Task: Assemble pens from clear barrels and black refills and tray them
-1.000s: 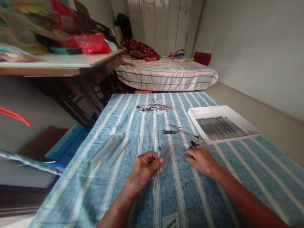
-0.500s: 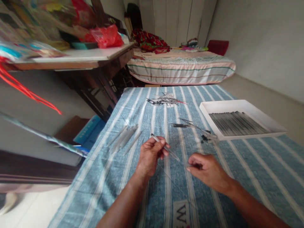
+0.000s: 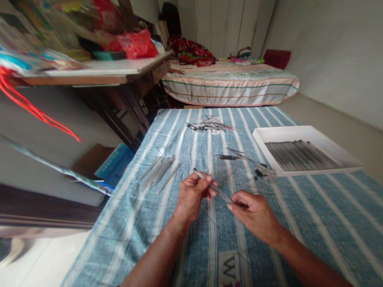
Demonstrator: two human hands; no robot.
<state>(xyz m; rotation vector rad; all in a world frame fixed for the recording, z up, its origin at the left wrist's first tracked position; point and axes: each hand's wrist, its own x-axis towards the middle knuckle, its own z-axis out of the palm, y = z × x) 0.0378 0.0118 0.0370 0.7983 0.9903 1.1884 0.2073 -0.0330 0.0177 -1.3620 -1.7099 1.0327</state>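
Note:
My left hand (image 3: 196,191) is closed around a thin, clear pen barrel (image 3: 222,194) and holds it slanting down to the right. At its lower end the fingers of my right hand (image 3: 253,211) are pinched together. The barrel's end runs up to the right fingertips; a small part in them is mostly hidden. Left of my hands, several clear pen barrels (image 3: 157,173) lie side by side on the cloth. Beyond my right hand are a few thin dark pieces (image 3: 227,157) and small black pieces (image 3: 261,173).
A white shallow box (image 3: 338,146) at the right holds a row of dark pens (image 3: 299,154). Farther back lies a heap of thin dark and clear pieces (image 3: 208,126). Striped blue cloth (image 3: 191,239) covers the table. A side desk (image 3: 113,71) stands left, a bed (image 3: 230,83) behind.
My right hand has moved left, bringing its pinched fingers to the barrel's lower end; a gap was between them before. The left hand keeps its hold on the barrel.

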